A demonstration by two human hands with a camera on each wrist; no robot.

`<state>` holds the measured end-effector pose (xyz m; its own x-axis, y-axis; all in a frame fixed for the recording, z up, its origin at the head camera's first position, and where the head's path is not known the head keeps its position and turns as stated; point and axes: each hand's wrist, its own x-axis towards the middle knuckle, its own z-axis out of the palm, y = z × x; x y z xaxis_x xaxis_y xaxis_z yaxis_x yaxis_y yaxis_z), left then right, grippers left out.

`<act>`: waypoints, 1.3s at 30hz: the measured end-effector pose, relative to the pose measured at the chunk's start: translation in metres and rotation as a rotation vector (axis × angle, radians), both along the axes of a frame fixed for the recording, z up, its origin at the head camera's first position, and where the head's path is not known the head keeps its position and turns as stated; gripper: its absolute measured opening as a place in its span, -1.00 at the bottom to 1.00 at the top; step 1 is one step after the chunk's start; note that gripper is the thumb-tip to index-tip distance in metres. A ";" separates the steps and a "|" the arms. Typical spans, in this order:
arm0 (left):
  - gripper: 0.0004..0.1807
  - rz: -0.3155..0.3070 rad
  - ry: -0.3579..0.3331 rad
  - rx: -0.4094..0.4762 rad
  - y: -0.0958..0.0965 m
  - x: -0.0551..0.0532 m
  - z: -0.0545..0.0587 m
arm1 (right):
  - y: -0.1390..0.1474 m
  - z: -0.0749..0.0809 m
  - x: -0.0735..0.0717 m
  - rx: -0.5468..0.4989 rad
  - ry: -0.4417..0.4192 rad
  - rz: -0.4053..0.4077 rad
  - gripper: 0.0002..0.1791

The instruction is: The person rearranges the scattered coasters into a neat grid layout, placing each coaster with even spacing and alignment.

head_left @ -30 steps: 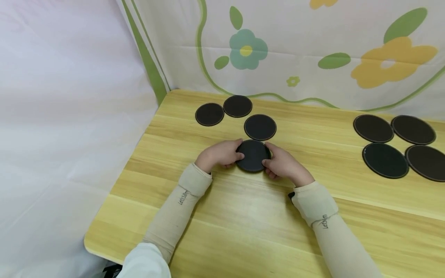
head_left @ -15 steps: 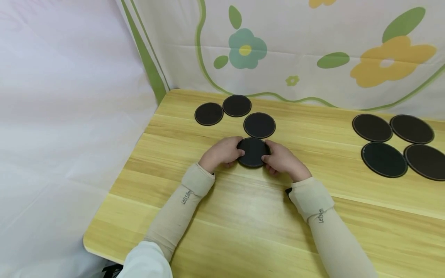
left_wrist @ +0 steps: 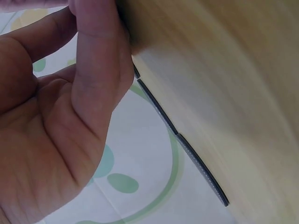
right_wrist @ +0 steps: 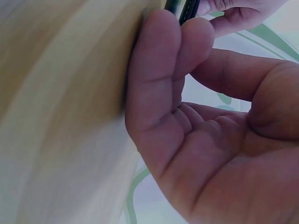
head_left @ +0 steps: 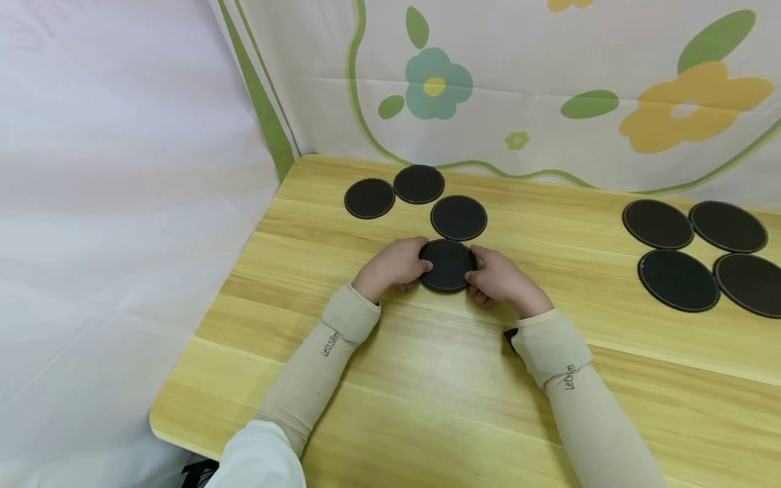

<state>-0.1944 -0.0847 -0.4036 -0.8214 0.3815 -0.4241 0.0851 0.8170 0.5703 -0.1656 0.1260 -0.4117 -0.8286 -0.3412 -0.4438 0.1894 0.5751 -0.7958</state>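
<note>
Currently, near centre of head view, left hand and right hand gripped black disc from opposite sides, thumbs over its rim; next disc lay directly above in frame, contact unclear; disc pair sat farther to upper left; four-disc cluster lay at right edge on wooden table; white flowered cloth filled top; beige sleeves covered both forearms.

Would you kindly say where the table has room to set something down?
Bare tabletop lies between the beige sleeves, and between the right hand and the four black coasters at right. Crowded spots: those four, the held coaster and the three far coasters.
</note>
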 end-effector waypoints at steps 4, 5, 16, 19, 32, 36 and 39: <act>-0.37 -0.003 0.001 -0.010 0.001 0.000 0.001 | 0.000 -0.001 0.000 -0.001 -0.004 -0.004 -0.22; -0.37 -0.003 0.002 -0.013 0.001 0.001 0.001 | 0.001 -0.001 -0.001 0.000 -0.004 -0.005 -0.23; -0.36 0.003 0.007 -0.040 0.002 0.001 0.002 | 0.000 -0.004 -0.001 0.004 0.003 -0.006 -0.22; -0.35 0.006 0.006 -0.045 0.003 0.001 0.003 | 0.000 -0.004 -0.001 0.009 0.004 -0.007 -0.23; -0.34 -0.012 0.027 -0.103 0.002 0.002 0.003 | -0.002 -0.004 0.000 0.030 0.027 -0.008 -0.24; -0.33 -0.011 0.025 -0.101 0.002 0.002 0.003 | -0.001 -0.004 0.000 0.036 0.034 -0.006 -0.24; -0.33 -0.015 0.026 -0.099 0.002 0.002 0.003 | -0.001 -0.004 0.000 0.036 0.033 -0.006 -0.25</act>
<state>-0.1921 -0.0828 -0.4007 -0.8269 0.3515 -0.4391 0.1115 0.8676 0.4846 -0.1652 0.1253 -0.4155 -0.8447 -0.3207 -0.4285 0.1672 0.6025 -0.7804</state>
